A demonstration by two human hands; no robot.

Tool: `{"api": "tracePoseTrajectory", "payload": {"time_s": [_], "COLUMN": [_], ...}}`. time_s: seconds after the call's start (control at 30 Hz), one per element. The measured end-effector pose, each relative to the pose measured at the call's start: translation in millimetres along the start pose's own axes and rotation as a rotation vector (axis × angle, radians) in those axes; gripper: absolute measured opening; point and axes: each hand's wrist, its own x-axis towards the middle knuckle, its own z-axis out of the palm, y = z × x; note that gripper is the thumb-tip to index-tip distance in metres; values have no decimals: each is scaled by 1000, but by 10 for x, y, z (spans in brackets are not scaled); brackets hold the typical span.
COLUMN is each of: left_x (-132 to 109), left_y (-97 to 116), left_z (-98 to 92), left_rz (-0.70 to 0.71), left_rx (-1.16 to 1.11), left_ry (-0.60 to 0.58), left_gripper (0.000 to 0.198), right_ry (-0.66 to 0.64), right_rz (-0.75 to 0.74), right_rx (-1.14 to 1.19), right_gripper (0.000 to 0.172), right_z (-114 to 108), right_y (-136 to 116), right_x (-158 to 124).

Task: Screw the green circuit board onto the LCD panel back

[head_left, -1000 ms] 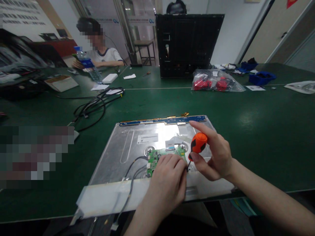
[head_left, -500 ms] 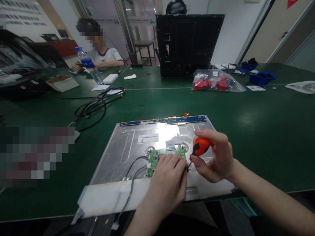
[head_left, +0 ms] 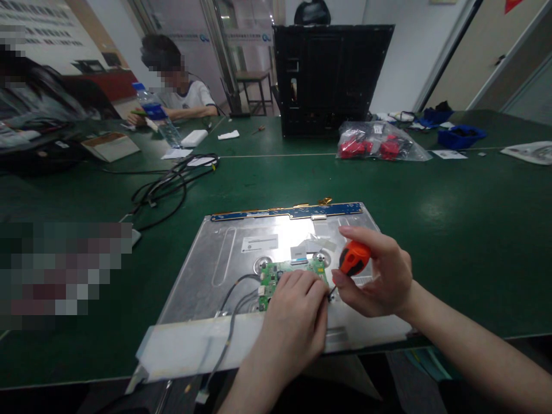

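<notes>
A flat metal-backed display panel (head_left: 224,241) lies on the table in front of me, with a green circuit board (head_left: 269,275) on it. My right hand (head_left: 379,270) grips a short screwdriver (head_left: 354,257) by its orange and black handle between thumb and fingers. Its thin shaft slants down to the board's right edge. My left hand (head_left: 297,313) rests over the board, fingers curled together beside the screwdriver's tip. Whatever those fingertips pinch is hidden, and so is the tip. Grey cables (head_left: 233,328) run from the board's left side over a translucent strip (head_left: 194,351) along the panel's near edge.
Black cables (head_left: 168,184) lie coiled at left, near a water bottle (head_left: 157,118) and an open carton (head_left: 110,146). Behind the panel stand a large black monitor-like casing (head_left: 332,80) and a bag of red parts (head_left: 379,144). A person (head_left: 185,98) sits across the table.
The screwdriver handle has turned and tilted slightly in my right hand, whose fingers have shifted a little. My left hand stays in place. The person across has shifted their head.
</notes>
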Motion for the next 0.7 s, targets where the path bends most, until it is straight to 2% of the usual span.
{"api": "tracePoseTrajectory", "payload": {"time_s": [0.17, 0.47, 0.7], "left_x": [4, 6, 7], "left_y": [0, -2, -12], "left_z": [-1, 14, 8], "left_rz": [-3, 24, 11], "left_rx": [-11, 26, 28], "left_ry": [-6, 55, 26], "left_gripper": [15, 17, 15], "right_ry": [-13, -16, -9], "right_rz": [-13, -16, -13], "right_rx": [36, 20, -18], "right_gripper": [64, 53, 56], "right_z": [1, 14, 4], "right_y": [19, 25, 13], "right_x": [5, 40, 17]}}
